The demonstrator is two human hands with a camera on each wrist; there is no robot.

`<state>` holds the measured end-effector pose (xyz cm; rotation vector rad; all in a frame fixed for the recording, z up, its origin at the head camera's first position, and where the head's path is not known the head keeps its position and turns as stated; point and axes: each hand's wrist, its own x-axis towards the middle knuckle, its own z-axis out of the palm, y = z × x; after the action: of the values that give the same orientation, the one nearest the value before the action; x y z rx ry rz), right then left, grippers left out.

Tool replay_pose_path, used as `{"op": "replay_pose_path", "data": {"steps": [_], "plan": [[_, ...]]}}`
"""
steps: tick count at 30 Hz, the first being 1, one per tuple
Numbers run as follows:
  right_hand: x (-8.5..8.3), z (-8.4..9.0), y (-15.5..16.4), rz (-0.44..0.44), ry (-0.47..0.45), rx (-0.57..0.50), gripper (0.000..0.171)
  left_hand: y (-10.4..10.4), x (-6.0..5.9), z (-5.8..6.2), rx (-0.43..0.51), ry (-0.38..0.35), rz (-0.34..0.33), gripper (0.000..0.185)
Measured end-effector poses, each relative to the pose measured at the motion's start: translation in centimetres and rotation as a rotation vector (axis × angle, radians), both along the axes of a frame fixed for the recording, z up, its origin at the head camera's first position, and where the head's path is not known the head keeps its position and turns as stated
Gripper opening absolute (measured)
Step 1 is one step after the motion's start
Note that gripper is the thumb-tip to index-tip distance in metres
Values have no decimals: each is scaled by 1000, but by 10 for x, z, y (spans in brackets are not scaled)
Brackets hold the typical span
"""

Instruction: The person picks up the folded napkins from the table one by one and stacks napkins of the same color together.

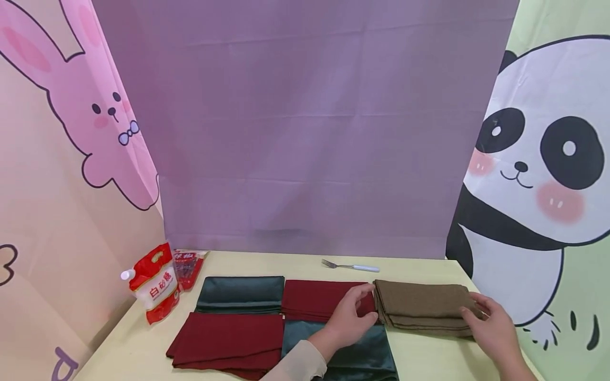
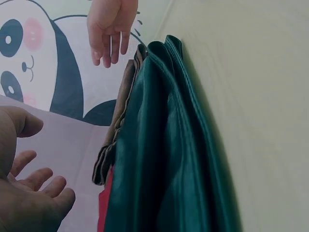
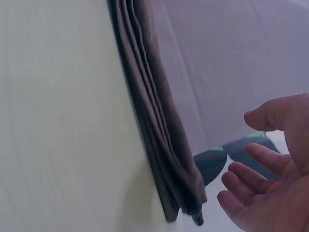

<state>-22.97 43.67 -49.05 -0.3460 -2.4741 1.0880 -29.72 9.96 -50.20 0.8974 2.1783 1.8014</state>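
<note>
Lower centre: 1 folded green cloth [image 1: 367,355], left hand [image 1: 344,323] above it. Lower right: right hand [image 1: 495,328]. Each grip is loosely spread, holding nothing. Between the hands, right of centre, 1 folded brown cloth [image 1: 421,301] rests on the desk [image 1: 424,360]; farther back lies 1 fork [image 1: 355,266].

The pale yellow table [image 1: 267,264] bore a folded maroon cloth [image 1: 307,299]. Relative to it, a folded brown cloth [image 1: 424,301] lay just right, a glossy dark-teal cloth [image 1: 240,293] just left, another teal cloth [image 1: 364,355] in front, a second maroon cloth [image 1: 229,338] front-left, a fork [image 1: 352,266] behind, and a white-sugar bag [image 1: 156,288] and red packet [image 1: 189,270] well left.
</note>
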Motion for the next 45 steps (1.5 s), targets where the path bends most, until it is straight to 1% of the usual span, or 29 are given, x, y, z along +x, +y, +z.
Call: {"op": "replay_pose_path", "data": {"steps": [4, 6, 8, 12, 17, 20, 25, 28, 30, 32, 35, 39, 42, 45], "plan": [[0, 3, -20, 15, -18, -43, 57, -15, 4, 3, 1, 35, 47, 52], [0, 2, -29, 42, -13, -57, 57, -24, 7, 6, 4, 41, 65, 51], [-1, 1, -36, 72, -7, -64, 56, -32, 9, 8, 9, 51, 73, 51], [-2, 0, -47, 118, -17, -74, 56, -51, 12, 7, 10, 71, 83, 51], [-2, 1, -56, 153, -43, -73, 56, -74, 15, 5, -3, 91, 101, 53], [0, 2, -60, 170, -35, -85, 56, -85, 15, 5, -11, 95, 106, 53], [2, 2, -66, 179, -8, -76, 55, -101, 19, 6, -21, 76, 106, 54], [3, 3, -69, 199, 12, -74, 54, -111, 20, 7, -17, 72, 123, 53], [3, 4, -72, 215, 9, -74, 54, -119, 21, 7, -8, 74, 140, 53], [2, 6, -76, 218, -4, -79, 55, -126, 22, 7, 0, 65, 156, 53], [1, 8, -81, 233, -57, -98, 58, -139, 23, 5, 0, 51, 165, 53], [0, 9, -88, 254, -104, -117, 64, -155, 24, 1, -14, 28, 160, 52], [-1, 7, -95, 256, -107, -113, 62, -167, 24, -2, -14, 0, 147, 53], [-1, 6, -103, 250, -111, -105, 54, -180, 24, -3, -15, -19, 142, 56]]}}
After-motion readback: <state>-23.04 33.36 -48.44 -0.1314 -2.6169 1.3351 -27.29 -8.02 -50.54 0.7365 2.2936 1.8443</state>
